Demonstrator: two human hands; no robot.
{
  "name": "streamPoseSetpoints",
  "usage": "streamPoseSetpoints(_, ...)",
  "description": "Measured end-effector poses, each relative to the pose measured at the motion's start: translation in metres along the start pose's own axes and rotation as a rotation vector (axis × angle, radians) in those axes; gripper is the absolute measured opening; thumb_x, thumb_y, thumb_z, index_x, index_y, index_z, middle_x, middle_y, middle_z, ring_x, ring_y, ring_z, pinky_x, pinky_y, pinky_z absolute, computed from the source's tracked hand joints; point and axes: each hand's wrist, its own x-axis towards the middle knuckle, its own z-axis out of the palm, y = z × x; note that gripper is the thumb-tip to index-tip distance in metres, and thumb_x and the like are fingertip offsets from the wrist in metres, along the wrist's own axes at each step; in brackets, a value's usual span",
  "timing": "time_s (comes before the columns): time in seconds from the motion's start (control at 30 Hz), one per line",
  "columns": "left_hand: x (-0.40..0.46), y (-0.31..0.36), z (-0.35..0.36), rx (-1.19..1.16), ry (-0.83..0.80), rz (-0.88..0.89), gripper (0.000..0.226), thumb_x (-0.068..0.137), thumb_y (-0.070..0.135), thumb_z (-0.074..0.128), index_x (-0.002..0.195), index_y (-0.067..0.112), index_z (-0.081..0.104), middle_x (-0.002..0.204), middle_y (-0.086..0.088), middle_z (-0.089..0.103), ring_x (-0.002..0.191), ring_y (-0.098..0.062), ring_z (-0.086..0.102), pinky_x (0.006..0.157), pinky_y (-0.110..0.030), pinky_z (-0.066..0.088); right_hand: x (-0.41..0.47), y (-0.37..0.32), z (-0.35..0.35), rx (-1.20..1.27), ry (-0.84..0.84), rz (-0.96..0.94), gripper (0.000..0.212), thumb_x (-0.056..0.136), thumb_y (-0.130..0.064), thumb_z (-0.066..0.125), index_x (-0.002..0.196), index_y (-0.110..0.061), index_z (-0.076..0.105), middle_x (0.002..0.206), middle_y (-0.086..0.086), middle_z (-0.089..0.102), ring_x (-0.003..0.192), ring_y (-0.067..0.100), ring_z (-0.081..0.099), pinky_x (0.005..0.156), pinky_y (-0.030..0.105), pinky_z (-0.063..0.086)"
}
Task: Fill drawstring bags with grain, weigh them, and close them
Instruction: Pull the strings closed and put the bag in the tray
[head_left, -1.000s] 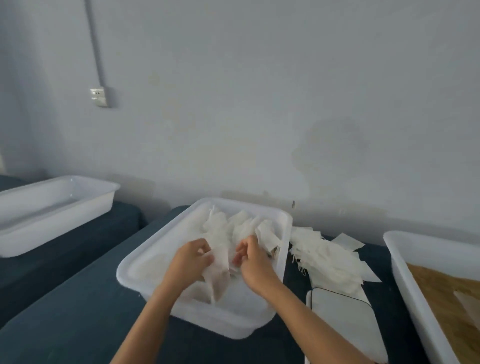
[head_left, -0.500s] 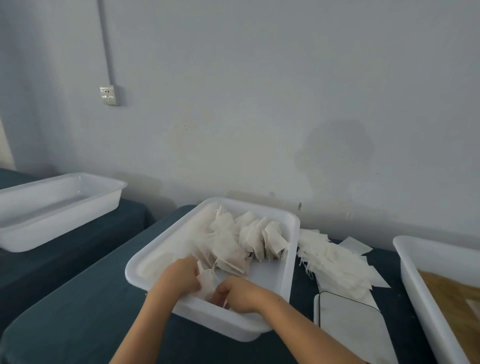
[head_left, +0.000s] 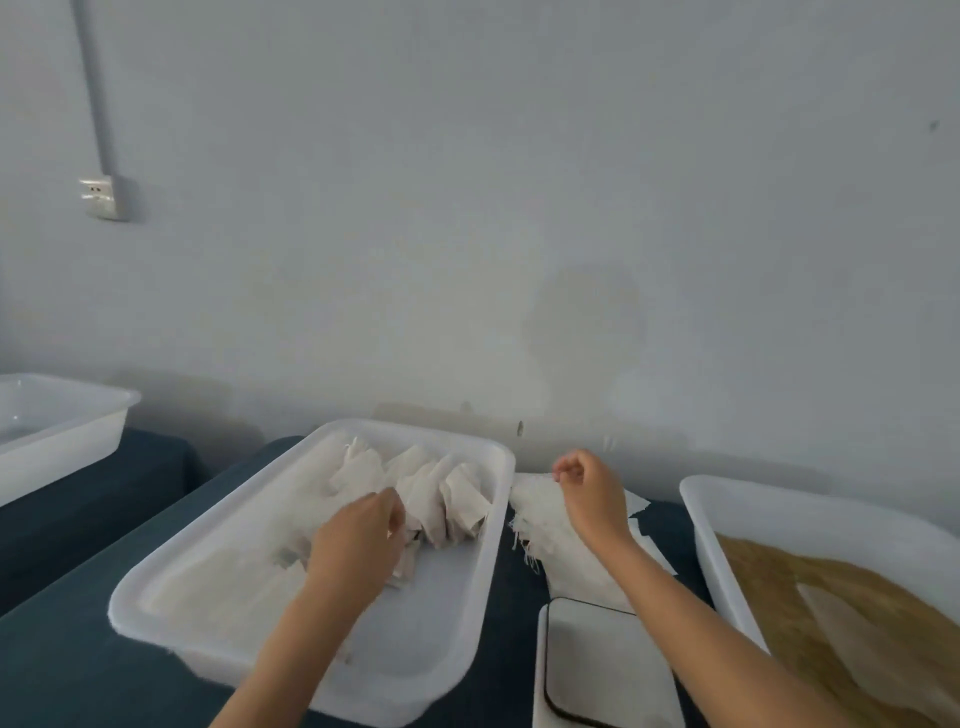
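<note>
At far left a white tub (head_left: 57, 431) sits on a dark-covered surface. In the middle, a white tray (head_left: 218, 618) on the dark blue worktop (head_left: 67, 670) holds a row of filled bags (head_left: 441, 499), standing roughly upright and leaning together near its far end. The left hand (head_left: 358, 540) is inside this tray, fingers curled down among the bags; whether its grip has closed on one cannot be told. Just right of the tray, empty drawstring bags (head_left: 545, 525) lie flat in a pile, long axis running from far left to near right. The right hand (head_left: 589, 491) pinches the pile's far top edge, fingers curled. Nearer lies a white scale (head_left: 602, 670). At far right a white bin (head_left: 779, 519) holds brown grain (head_left: 769, 577).
</note>
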Motion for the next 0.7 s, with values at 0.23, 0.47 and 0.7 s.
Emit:
streamPoseSetpoints(0.23,-0.003,0.018,0.035,0.012,-0.018,0.078,0.014,0.098,0.03,0.037,0.09,0.025,0.046,0.085,0.011,0.055,0.074,-0.006,0.049,0.067,-0.019,0.034,0.004,0.078,0.003,-0.261,-0.243,0.383,0.058,0.087,-0.032,0.058,0.133,-0.004,0.038,0.132,0.011,0.046,0.122,0.029,0.046,0.096,0.034,0.04)
streamPoseSetpoints(0.47,-0.009,0.017,0.038,0.045,-0.047,0.05,0.011,0.097,0.03,0.036,0.091,0.025,0.044,0.085,0.011,0.055,0.077,-0.009,0.051,0.07,-0.025,0.043,0.002,0.086,0.007,-0.372,-0.23,0.346,0.037,0.095,-0.031,0.049,0.121,-0.006,0.05,0.125,0.008,0.054,0.115,0.024,0.052,0.089,0.029,0.043)
streamPoseSetpoints(0.7,-0.011,0.02,0.037,0.05,-0.056,0.061,0.01,0.098,0.027,0.035,0.092,0.025,0.042,0.084,0.011,0.054,0.075,-0.007,0.049,0.065,-0.021,0.036,0.0,0.08,-0.007,-0.43,-0.033,0.274,0.029,0.095,-0.008,0.04,0.066,-0.014,0.04,0.08,0.001,0.051,0.081,0.024,0.05,0.065,0.025,0.032)
